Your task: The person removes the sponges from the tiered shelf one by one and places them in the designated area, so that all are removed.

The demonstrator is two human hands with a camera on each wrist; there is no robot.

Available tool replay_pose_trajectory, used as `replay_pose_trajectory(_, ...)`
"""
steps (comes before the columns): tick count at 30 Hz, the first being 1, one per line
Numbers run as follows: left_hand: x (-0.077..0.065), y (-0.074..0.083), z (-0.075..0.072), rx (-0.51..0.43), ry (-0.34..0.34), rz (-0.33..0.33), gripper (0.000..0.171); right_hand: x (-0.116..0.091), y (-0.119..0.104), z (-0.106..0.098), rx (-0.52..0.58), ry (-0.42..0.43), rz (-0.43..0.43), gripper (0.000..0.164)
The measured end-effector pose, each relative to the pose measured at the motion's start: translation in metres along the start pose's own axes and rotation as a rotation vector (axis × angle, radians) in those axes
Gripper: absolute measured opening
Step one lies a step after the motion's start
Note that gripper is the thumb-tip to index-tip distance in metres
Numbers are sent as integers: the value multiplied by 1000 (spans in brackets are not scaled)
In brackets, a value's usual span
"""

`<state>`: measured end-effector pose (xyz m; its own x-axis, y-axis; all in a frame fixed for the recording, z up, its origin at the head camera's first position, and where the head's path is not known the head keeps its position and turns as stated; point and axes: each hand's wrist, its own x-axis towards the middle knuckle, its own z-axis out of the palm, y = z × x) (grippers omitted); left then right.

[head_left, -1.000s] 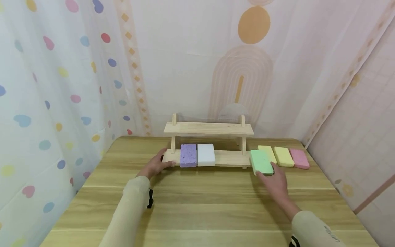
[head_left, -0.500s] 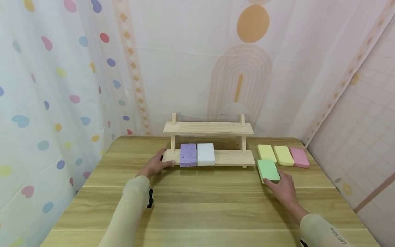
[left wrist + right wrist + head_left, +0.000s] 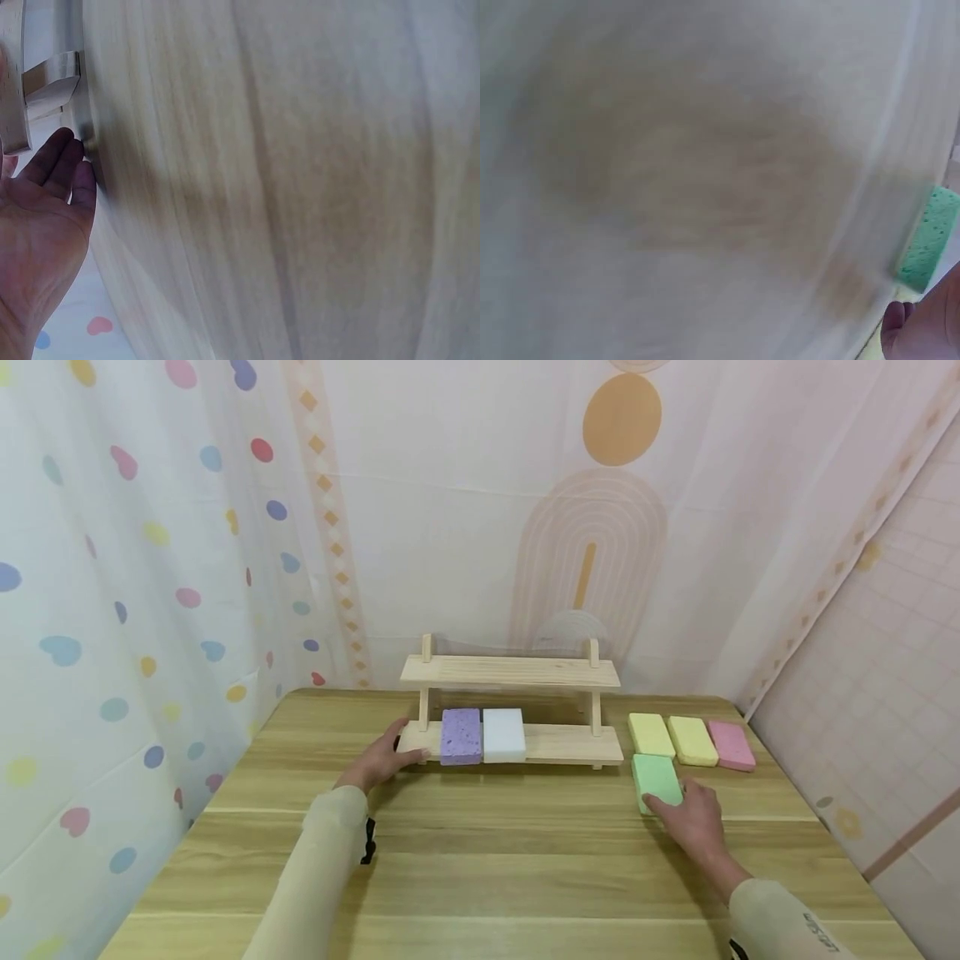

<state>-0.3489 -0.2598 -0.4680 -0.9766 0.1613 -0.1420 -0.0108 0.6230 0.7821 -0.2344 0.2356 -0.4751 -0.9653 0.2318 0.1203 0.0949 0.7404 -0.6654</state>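
The person's right hand (image 3: 693, 817) pinches a pale green rectangular sponge (image 3: 655, 777) between its thumb on the near left side and fingers on the right side. Over the last second, that sponge has come nearer and to the right, from beside the right end of a two-tier pale wooden stand (image 3: 510, 670) to just in front of the left one of two yellow sponges (image 3: 693, 742). Whether it already rests on the wood-grain table (image 3: 480, 843) cannot be told. A pink sponge (image 3: 731, 746) lies to the right of the yellow pair. The left hand (image 3: 378, 762) has stayed at the stand's left end, held wide with fairly straight fingers, its thumb on the near edge of the lower board (image 3: 562, 743). A purple porous sponge (image 3: 460, 739) and a white block sponge (image 3: 504, 737) sit side by side on that board, unmoved. The change seems to put the green sponge with the group on the right, apart from the pair on the stand.
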Motion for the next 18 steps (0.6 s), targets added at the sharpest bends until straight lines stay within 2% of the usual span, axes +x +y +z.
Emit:
replay_pose_trajectory(3, 1, -1, 0, 11, 1, -5, 103, 3, -11, 1, 26, -1, 10, 87)
replay_pose_trajectory(7, 1, -3, 0, 10, 2, -12, 104, 7, -35, 8, 105, 1, -4, 93)
replay_pose_trajectory(13, 1, -3, -1, 9, 9, 2, 103, 13, -77, 36, 196, 8, -81, 87)
replay_pose_trajectory(18, 3, -2, -1, 12, 10, 1, 102, 14, -109, 62, 230, -5, -87, 89)
